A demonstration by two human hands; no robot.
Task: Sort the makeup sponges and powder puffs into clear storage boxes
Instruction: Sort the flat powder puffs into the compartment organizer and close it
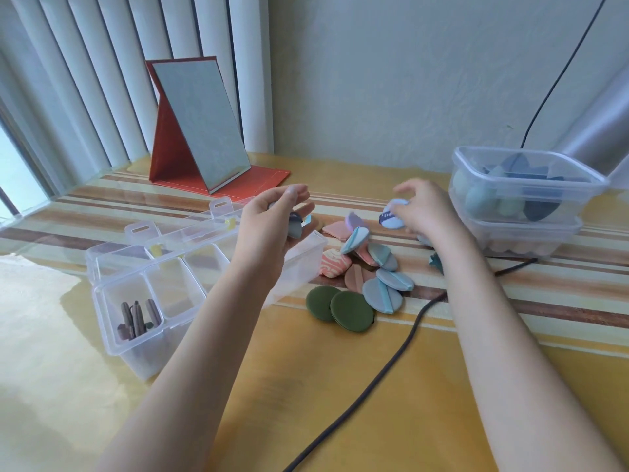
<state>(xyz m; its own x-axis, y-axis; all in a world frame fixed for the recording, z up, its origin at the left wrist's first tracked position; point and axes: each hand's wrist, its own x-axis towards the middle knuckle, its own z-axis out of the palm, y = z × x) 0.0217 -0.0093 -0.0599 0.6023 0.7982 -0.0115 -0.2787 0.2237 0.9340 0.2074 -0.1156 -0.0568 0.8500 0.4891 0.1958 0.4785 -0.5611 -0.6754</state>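
My left hand [275, 219] holds a small grey-blue puff [295, 226] above the far end of the clear divided box [143, 301]. My right hand [422, 209] pinches a light blue round puff with a dark ribbon [391, 216] over the pile. The loose pile lies between my arms: blue-grey puffs [383, 294], two dark green round puffs [340, 308] and pink puffs [335, 262]. One near compartment of the divided box contains brown pieces [138, 318]. At the right stand two stacked clear tubs [524, 185]; the upper one contains blue and green sponges.
A red folding mirror [200, 124] stands at the back left. A black cable [384, 366] runs across the yellow striped tablecloth between my arms. A grey tube [599, 131] leans at the right behind the tubs. Vertical blinds hang at the left.
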